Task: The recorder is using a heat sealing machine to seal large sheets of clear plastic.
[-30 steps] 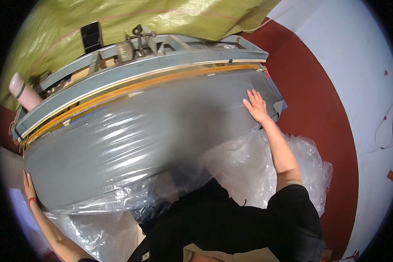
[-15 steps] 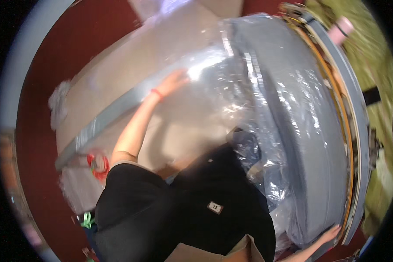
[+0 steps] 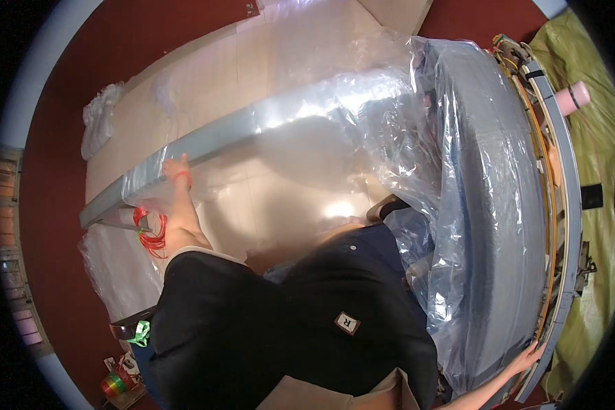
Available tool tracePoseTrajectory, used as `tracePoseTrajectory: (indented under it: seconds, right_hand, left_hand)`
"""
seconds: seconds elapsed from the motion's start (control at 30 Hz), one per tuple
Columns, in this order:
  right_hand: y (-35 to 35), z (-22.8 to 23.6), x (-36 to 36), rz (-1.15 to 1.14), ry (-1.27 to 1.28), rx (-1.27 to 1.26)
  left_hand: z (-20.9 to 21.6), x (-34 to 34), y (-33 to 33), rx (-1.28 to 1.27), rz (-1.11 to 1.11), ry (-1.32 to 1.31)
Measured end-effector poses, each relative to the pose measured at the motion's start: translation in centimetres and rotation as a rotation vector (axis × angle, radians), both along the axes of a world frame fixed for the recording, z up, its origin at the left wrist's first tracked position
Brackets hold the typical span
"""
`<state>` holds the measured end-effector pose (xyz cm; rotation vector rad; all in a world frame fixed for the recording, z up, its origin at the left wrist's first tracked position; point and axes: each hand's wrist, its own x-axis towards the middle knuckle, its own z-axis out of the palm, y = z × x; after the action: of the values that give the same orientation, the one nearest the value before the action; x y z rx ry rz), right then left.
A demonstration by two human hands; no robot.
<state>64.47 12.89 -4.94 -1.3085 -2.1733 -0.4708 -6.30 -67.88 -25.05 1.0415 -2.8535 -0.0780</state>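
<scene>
My left hand [image 3: 175, 166] rests at the edge of a long grey padded bar [image 3: 215, 141], its thumb and fingers apart. Clear plastic film [image 3: 383, 123] lies over the bar and spreads toward the right. A red band circles my left wrist. At the lower right, my right hand [image 3: 526, 357] lies stretched against the edge of a long grey rail [image 3: 560, 116], next to an orange strip [image 3: 548, 273]. Between the rail and my body runs a thick grey cushion-like piece [image 3: 506, 198] wrapped in clear film.
A coil of red cord [image 3: 154, 236] lies by my left forearm. A pink bottle [image 3: 571, 99] and a black flat object [image 3: 591, 196] rest on green sheeting [image 3: 605, 116] at right. Bunched plastic [image 3: 102, 123] sits at the far left. A multicoloured roll [image 3: 114, 385] is lower left.
My left hand has moved left and nearer along the grey bar, from the bright middle of the film toward the bar's left part. My right hand stays at the rail. The view has shifted slightly.
</scene>
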Motion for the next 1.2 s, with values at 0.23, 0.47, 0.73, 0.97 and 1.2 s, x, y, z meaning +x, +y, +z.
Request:
tracePoseTrajectory:
  seconds: [0.23, 0.47, 0.73, 0.97, 1.2]
  right_hand:
    - [1.3, -0.3, 0.2, 0.002, 0.058, -0.125]
    - [-0.4, 1.4, -5.4, 0.215, -0.005, -0.030]
    - [-13.1, 5.4, -26.7, 0.694, 0.383, -0.764]
    - [-22.8, 11.6, -36.6, 1.293, 1.027, -1.124]
    - [-20.0, 5.6, -23.6, 0.527, 0.591, -0.800]
  left_hand:
    - [-1.9, 0.0, -2.8, -0.085, -0.094, 0.219]
    - [8.4, -1.7, 3.3, 1.039, -0.223, 1.059]
    - [30.5, 9.8, 36.7, 1.468, -1.537, 0.455]
    - [35.8, 19.3, 51.3, 0.877, -2.673, 0.733]
    - [40.5, 18.2, 59.6, 0.449, -2.351, 1.315]
